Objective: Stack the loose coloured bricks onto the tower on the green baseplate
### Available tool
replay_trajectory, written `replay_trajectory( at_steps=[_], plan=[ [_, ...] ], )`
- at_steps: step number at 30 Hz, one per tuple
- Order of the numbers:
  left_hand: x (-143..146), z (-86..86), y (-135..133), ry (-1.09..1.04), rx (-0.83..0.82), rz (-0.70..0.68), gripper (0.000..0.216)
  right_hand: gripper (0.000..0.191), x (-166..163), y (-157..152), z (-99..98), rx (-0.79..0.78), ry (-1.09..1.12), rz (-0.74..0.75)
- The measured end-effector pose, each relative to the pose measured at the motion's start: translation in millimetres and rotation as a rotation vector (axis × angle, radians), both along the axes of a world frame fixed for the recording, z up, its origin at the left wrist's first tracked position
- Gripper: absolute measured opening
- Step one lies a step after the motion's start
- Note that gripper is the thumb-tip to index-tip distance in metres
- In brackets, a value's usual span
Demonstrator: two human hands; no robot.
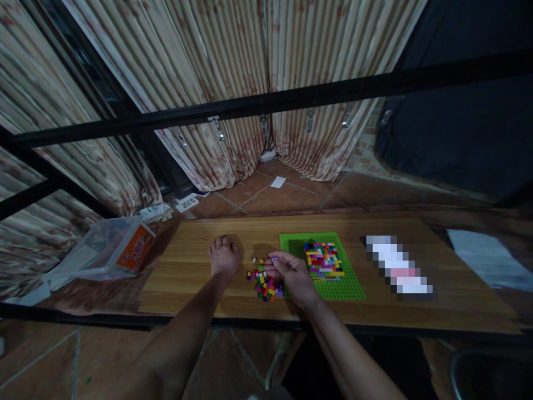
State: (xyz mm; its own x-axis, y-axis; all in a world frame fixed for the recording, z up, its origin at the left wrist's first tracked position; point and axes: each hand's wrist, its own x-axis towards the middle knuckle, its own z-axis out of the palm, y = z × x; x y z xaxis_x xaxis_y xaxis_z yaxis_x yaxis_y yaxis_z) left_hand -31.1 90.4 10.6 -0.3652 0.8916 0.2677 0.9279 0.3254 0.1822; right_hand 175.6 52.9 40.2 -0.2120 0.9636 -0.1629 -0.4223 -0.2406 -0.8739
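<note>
My right hand (293,272) pinches a small purple toy brick (274,258) between thumb and fingertips, above a heap of loose coloured bricks (268,286). My left hand (224,256) rests palm down on the wooden table, left of the heap, its fingers curled in; nothing shows in it. On the right lies a green studded baseplate (350,283). A block of many-coloured bricks (323,260) is built up on it, just beyond my right hand. Part of the baseplate's left side is hidden by that hand.
The wooden table (191,239) also bears a blurred-out flat object (397,266) on the right. At the left is a clear plastic box (100,250) with an orange label. A black metal bar (250,105) crosses in front of curtains. White paper (491,258) lies right.
</note>
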Motion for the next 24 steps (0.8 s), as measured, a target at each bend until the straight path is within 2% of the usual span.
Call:
replay_trajectory(
  at_steps=[5,8,10,14,17,20,24],
  plan=[
    [0.8,1.0,-0.1,-0.014,-0.004,-0.002,0.039,0.040,-1.5,5.1,-10.0,0.026,-0.065,0.000],
    [0.4,0.3,0.3,-0.014,-0.007,0.002,0.040,0.021,0.6,10.1,-15.3,0.122,-0.265,0.018],
    [0.1,0.0,0.4,-0.014,-0.005,0.002,0.040,0.011,2.9,13.4,-15.1,0.233,-0.485,0.026],
    [0.4,0.3,-0.1,-0.010,-0.003,0.000,0.038,0.018,3.7,18.2,-6.3,0.438,-0.929,0.064],
    [1.0,0.8,-0.8,-0.004,-0.003,-0.001,0.037,0.021,-0.5,19.7,0.4,0.525,-1.118,0.138],
    [1.5,0.7,-1.1,-0.006,0.000,0.000,0.038,0.023,-4.4,20.2,2.1,0.536,-1.202,0.184],
    [1.5,0.3,-0.7,-0.013,-0.001,0.007,0.039,0.029,-3.5,20.1,0.0,0.518,-1.170,0.177]
  ],
)
